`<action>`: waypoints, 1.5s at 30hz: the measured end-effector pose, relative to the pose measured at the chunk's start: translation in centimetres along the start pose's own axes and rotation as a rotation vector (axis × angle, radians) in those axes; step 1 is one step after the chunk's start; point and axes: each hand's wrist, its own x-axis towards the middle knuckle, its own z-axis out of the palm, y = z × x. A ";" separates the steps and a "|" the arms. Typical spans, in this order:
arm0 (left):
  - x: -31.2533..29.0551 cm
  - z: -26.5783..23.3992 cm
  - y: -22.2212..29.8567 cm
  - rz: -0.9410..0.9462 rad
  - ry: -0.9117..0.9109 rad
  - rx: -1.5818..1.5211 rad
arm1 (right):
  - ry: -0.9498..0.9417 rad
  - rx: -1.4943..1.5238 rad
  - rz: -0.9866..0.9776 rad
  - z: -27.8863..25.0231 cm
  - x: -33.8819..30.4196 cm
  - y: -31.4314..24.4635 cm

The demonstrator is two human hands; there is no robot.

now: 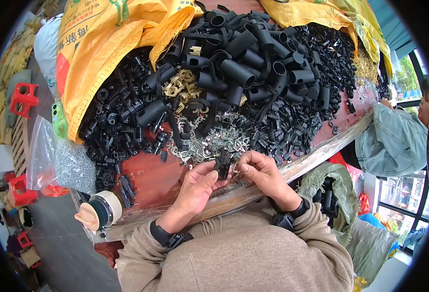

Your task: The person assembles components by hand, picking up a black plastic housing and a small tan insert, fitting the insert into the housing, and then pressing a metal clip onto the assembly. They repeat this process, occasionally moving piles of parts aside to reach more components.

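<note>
Close to the table's near edge, my left hand [198,187] pinches a small black plastic part [222,164] between thumb and fingers, holding it upright. Just to its right, the thumb and forefinger of my right hand [263,176] are closed on a small pale curved metal piece [236,168], which is beside or touching the black part; I cannot tell which. Right behind both hands spreads a pile of small silvery metal clips [209,143]. Beyond it lie gold-coloured clips [181,87] and a heap of black plastic tubes [238,73].
Black plastic fittings [109,117] are heaped at left, small black pieces [285,134] at right. A cream-lidded jar [100,211] and a bag of small grey parts [75,165] stand at the left edge. Yellow sacks [95,48] lie behind. Another person [394,136] sits at right.
</note>
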 end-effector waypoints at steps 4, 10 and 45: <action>0.0 0.2 0.1 -0.084 0.005 -0.023 | 0.022 0.018 -0.019 0.3 -0.3 -0.8; -0.2 0.8 -0.1 -0.155 0.091 0.001 | 0.021 -0.014 -0.124 1.0 -0.5 -0.5; 0.3 0.3 -0.9 -0.091 -0.005 0.041 | 0.061 -0.565 -0.292 0.2 -0.6 -0.6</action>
